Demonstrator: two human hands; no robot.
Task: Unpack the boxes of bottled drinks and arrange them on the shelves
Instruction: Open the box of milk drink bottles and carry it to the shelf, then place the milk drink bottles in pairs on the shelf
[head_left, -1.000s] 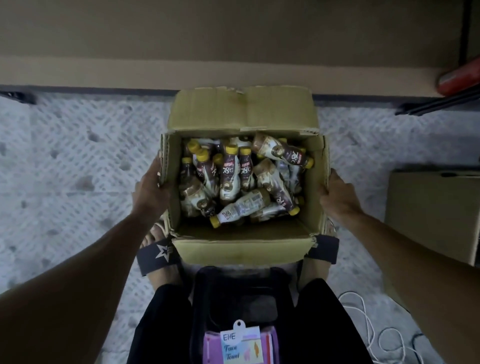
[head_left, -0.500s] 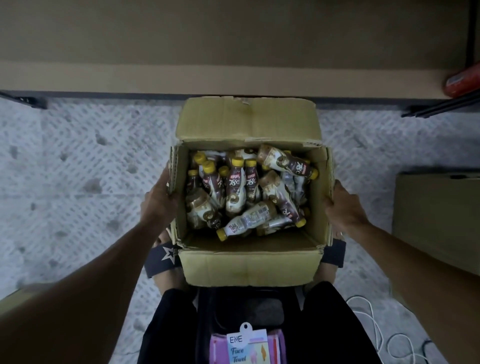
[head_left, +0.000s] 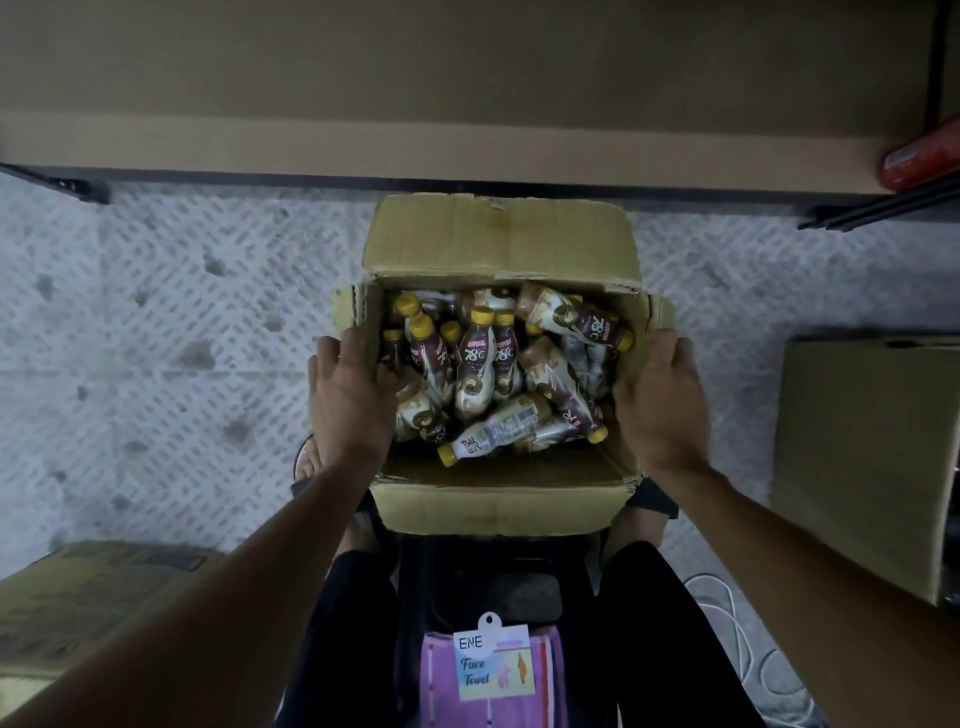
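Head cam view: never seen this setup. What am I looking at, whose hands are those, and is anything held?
There is no machine here. A person wears one wide-angle camera on the head, looking forward and down, so you see their own arms. The left hand and right hand lie on the two side walls of an open cardboard box in front of their feet. The fingers look fairly straight, not wrapped round anything. Inside the box is a loose jumble of bottles with yellow caps, and none is picked up. Around it is a patterned floor, and ahead runs a tan shelf board. More boxes sit at the right and lower left. The tag at the bottom reads "Face Towel".
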